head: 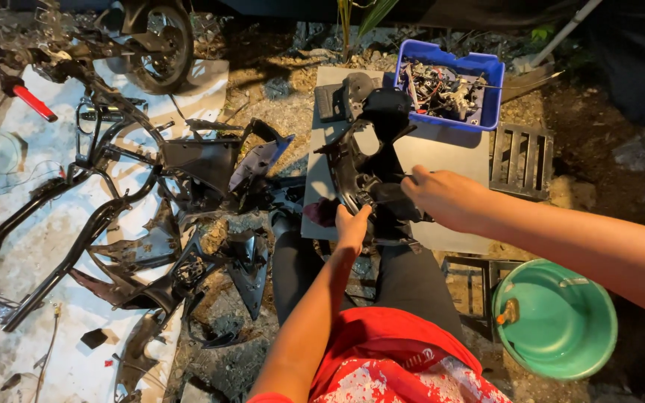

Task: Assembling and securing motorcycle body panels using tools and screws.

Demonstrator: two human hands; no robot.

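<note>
Stripped motorbike frame (76, 201) far left on white sheet. Black fairing panel (367, 160) dead centre over grey board (449, 157), long axis running near-to-far. Left hand (352, 224) clamped on near end, right hand (442, 195) pinching right edge, closer.

Blue bin (487, 71): set at the upper middle of the frame, filled with small metal parts and wires.
Green bucket (554, 317): seen at the lower right, on the ground.
Motorcycle frame (54, 224): laid on a white sheet (31, 254) at the left.
Red grip (33, 101): found at the upper left, on a handlebar.
Wheel (162, 41): placed at the top, left of centre.
Dark body panels (210, 164): scattered left of centre.
Slatted grate (522, 160): laid at the right, below the bin.
</note>
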